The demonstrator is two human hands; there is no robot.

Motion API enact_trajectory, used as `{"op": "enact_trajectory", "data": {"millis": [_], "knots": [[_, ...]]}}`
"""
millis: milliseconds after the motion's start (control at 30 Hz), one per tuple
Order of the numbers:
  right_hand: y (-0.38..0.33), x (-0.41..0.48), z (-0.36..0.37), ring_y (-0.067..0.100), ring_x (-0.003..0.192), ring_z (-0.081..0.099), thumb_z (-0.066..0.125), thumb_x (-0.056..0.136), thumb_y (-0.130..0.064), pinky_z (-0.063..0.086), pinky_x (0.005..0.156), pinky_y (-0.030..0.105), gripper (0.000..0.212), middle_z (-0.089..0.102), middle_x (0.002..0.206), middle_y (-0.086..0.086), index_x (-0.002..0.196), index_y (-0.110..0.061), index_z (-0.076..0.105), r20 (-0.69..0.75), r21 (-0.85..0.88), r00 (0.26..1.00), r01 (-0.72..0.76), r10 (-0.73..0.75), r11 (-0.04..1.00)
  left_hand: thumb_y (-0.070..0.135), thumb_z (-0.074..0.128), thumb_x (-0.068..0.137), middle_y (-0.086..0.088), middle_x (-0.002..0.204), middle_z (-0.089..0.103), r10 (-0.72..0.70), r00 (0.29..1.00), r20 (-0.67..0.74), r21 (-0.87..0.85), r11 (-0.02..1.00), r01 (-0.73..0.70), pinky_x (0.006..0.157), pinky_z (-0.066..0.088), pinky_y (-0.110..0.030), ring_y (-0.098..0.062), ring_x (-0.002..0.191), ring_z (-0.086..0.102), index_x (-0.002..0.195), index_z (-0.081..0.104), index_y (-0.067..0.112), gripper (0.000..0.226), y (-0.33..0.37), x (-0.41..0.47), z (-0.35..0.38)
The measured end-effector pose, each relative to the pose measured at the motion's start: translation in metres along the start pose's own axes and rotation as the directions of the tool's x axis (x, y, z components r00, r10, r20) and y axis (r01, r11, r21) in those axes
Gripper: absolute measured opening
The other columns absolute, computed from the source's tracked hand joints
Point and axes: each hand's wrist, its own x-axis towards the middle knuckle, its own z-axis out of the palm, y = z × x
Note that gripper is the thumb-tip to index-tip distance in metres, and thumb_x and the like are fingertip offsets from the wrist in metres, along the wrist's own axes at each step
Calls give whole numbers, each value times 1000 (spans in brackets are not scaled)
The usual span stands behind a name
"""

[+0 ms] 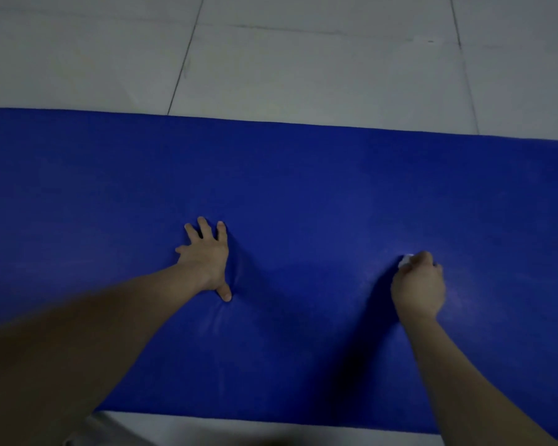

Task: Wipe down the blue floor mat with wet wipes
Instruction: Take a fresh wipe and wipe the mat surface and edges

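The blue floor mat (303,188) lies flat across the whole width of the view on a tiled floor. My left hand (207,257) presses down on the mat's middle with fingers spread, and the padding dents under the palm. To the right, my right hand (417,286) rests on the mat with its fingers curled round a white wet wipe (405,260). Only a small corner of the wipe shows past the fingers at the hand's far left side.
Pale grey floor tiles (303,66) with dark grout lines stretch beyond the mat's far edge. A strip of the same floor (239,429) shows at the mat's near edge. The mat's left and right ends run out of view.
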Motion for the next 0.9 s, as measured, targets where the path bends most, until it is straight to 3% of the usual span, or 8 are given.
{"op": "enact_trajectory", "data": {"millis": [100,233,367,467,567,667,767,900], "knots": [[-31,-9,13,37,88,57,46,104,-24,38,70,34,28,59,110,22,106,1,57,69,176,998,-14,2,984,57,96,49,-26,161,-27,0,1000,-1,-4,1000,0,112,36,-65,-53,150,-11,157,-25,12,168,0,-1,0],[-84,-33,27,38,77,63,51,90,-8,49,59,36,17,70,90,20,82,3,62,206,287,966,91,-155,954,59,96,48,-26,161,-26,0,1000,-17,3,1000,0,111,38,-65,-53,150,-10,157,-24,12,168,1,0,0],[-142,-87,44,28,81,67,50,77,6,59,71,40,21,71,92,12,84,-1,68,404,315,833,262,-378,912,60,95,50,-28,161,-25,5,1000,-15,16,1000,-5,111,38,-65,-55,150,-8,157,-24,11,167,3,-2,0],[-164,-111,63,16,63,50,50,79,10,42,49,31,32,57,90,4,65,-19,48,473,223,709,478,-523,850,61,94,51,-29,161,-24,3,1000,-23,28,1000,-2,111,38,-65,-55,150,-7,157,-23,10,167,2,-1,0],[-160,-99,60,11,58,41,51,80,9,23,45,21,42,50,94,2,63,-25,34,461,64,650,655,-604,753,61,94,51,-30,161,-24,-2,1000,-21,35,999,3,111,38,-66,-56,149,-6,157,-23,9,167,2,0,-1],[-124,-63,53,13,61,43,53,79,5,24,46,20,28,59,101,2,76,-24,52,367,-51,720,647,-589,761,59,96,49,-29,161,-24,-6,1000,-14,23,1000,6,111,37,-67,-55,150,-7,157,-23,10,168,2,-1,-1],[-76,-25,33,25,74,62,58,89,-8,44,60,27,12,66,108,9,92,-17,64,230,-30,847,498,-478,867,57,96,49,-28,161,-25,-5,1000,-11,11,1000,5,112,36,-67,-55,150,-8,157,-23,10,168,2,-1,-1],[-23,17,1,38,81,58,58,98,-23,42,67,37,23,53,116,18,108,-3,63,97,-57,967,244,-238,968,58,96,49,-28,161,-25,-6,1000,-9,13,1000,6,112,36,-66,-55,150,-8,157,-23,10,168,3,-2,-2]]}}
